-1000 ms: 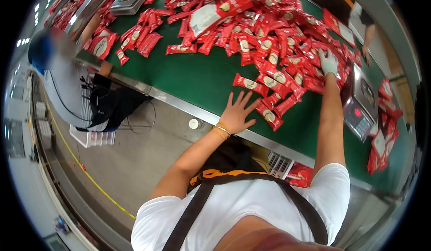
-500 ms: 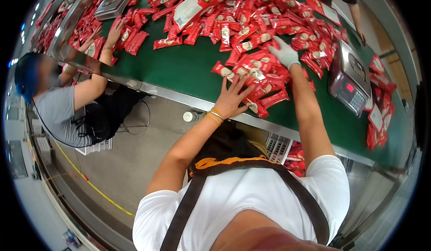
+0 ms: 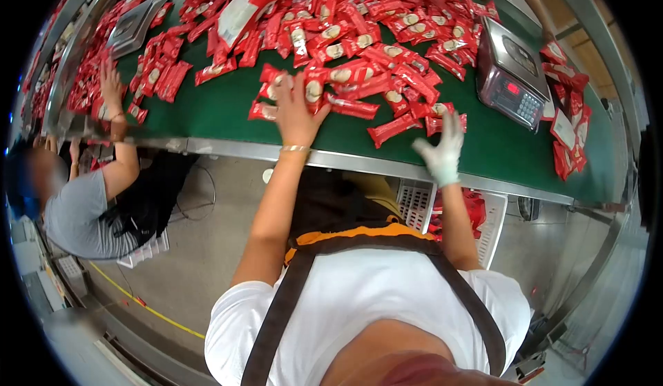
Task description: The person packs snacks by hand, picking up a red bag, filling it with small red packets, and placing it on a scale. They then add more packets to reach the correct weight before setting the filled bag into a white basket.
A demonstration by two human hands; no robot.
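Small red packets with a pale oval print lie in a loose spread on the green belt. My bare left hand, a band at its wrist, rests with fingers apart on the packets at the left of this spread. My right hand wears a pale glove. Its fingers are spread near the belt's front edge, with the tips by a red packet and its neighbours at the right. Neither hand is closed round a packet.
A digital scale stands to the right, with more red packets beyond it. Another scale is at the far left, near a co-worker's hand. Below the metal edge sits a white crate holding red packets.
My gloved right hand has drawn back from the pile toward the front edge. My left hand has shifted left over the packets, which now lie more spread out. The view has shifted too.
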